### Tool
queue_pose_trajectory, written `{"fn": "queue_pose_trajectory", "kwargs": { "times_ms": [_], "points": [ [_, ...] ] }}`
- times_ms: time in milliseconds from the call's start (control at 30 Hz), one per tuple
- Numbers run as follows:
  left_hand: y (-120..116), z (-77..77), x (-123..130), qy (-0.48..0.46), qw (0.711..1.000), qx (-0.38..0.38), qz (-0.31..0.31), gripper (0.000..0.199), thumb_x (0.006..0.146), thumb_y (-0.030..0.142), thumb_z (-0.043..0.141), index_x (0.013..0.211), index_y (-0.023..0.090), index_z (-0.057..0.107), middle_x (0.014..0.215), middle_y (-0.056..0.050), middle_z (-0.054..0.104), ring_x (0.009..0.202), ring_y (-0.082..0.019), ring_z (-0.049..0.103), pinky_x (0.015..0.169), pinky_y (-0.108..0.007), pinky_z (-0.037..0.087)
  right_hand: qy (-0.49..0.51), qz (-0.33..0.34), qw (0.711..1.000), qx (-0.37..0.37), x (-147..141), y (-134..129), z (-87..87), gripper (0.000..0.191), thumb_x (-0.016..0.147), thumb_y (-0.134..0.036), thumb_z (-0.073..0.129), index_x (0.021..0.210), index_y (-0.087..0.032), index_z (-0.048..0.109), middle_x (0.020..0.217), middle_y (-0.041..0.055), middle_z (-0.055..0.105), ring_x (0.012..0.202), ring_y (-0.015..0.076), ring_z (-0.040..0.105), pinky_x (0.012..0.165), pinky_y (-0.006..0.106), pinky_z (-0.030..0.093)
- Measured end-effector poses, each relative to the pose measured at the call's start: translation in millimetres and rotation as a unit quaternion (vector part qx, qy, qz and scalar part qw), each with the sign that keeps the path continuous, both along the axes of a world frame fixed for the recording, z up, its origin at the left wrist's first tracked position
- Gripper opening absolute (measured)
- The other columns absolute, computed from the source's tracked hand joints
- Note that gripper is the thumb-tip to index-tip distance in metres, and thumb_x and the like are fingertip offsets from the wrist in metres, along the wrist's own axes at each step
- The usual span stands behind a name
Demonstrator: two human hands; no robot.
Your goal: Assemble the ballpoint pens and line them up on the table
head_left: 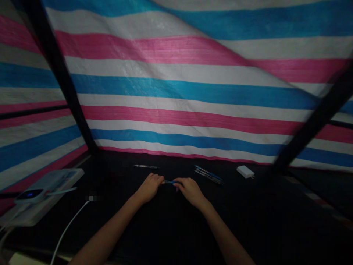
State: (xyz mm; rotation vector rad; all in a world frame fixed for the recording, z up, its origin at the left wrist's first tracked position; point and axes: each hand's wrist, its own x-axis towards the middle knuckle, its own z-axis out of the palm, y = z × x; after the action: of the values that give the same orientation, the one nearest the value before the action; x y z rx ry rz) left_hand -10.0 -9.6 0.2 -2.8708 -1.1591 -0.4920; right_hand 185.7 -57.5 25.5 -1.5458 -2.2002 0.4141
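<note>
Shows a single pen [169, 182] in mid-handling, out in front of the body above or on the black surface [171, 228], between left hand [151, 187] and right hand [190, 189]. Looks clamped toward both ends, with the fingers of each hand pinched together on the barrel and only a short middle stretch exposed. Cannot tell, in this dim view, the exact meeting of thumb and fingertips, nor whether touching the surface or raised just over it.

Seems to be a two-handed step, either steadying the pen or working at its parts; cannot tell which. Probably calls next for firm, level pinches at both sides, with any twist, pull or push directed along the barrel and not across it.

Runs sideways, long axis stretching from left hand to right hand, nearly level in view. Shows blue toward the right hand, paler and clearer toward the left. Cannot tell the writing tip from the other end, with both hidden in the hands.

Farther off, to the left: a lone pen [146, 166], also lying sideways. To the right: a cluster of pens [209, 174], slanting nearer toward the right, then a white adapter [245, 172] well apart.
</note>
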Motion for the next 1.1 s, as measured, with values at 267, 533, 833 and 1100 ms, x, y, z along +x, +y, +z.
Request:
{"fn": "queue_pose_trajectory", "kwargs": {
  "times_ms": [267,533,833,1100],
  "points": [
    [1.0,4.0,-3.8,-0.007,1.0,0.022,0.002,0.017,0.089,0.017,0.035,0.083,0.017,0.05,0.076,-0.001,0.054,0.073,-0.016,0.048,0.071,-0.029,0.032,0.088,-0.017,0.993,-0.07,1.8,4.0,-3.1,0.03,0.086,-0.039,0.037,0.105,-0.026,0.057,0.071,-0.0023,0.065,0.067,0.0132,0.057,0.066,0.025,0.037],
    [0.3,3.2,-2.7,0.008,0.999,0.037,-0.013,0.015,0.089,0.016,0.036,0.083,0.016,0.05,0.077,-0.001,0.055,0.074,-0.016,0.048,0.072,-0.029,0.032,0.132,-0.008,0.986,-0.101,3.6,7.4,-9.0,0.033,0.087,-0.04,0.033,0.103,-0.023,0.056,0.068,-0.0018,0.061,0.068,0.0123,0.056,0.067,0.025,0.037],
    [-2.1,6.8,-2.8,0.026,0.998,0.047,-0.023,0.014,0.088,0.014,0.037,0.082,0.016,0.05,0.078,-0.002,0.055,0.075,-0.016,0.048,0.072,-0.029,0.031,0.21,0.011,0.968,-0.136,4.1,10.9,-15.8,0.035,0.084,-0.039,0.039,0.111,-0.021,0.052,0.075,0.001,0.065,0.057,0.0108,0.053,0.061,0.025,0.041],
    [-2.4,6.2,-2.8,0.046,0.997,0.06,-0.035,0.012,0.088,0.013,0.038,0.085,0.016,0.049,0.081,-0.002,0.056,0.077,-0.016,0.047,0.072,-0.029,0.03,0.237,0.027,0.964,-0.119,3.6,12.1,-18.1,0.035,0.081,-0.036,0.045,0.112,-0.021,0.052,0.086,0.003,0.065,0.067,0.0123,0.055,0.067,0.027,0.042]
  ]
}}
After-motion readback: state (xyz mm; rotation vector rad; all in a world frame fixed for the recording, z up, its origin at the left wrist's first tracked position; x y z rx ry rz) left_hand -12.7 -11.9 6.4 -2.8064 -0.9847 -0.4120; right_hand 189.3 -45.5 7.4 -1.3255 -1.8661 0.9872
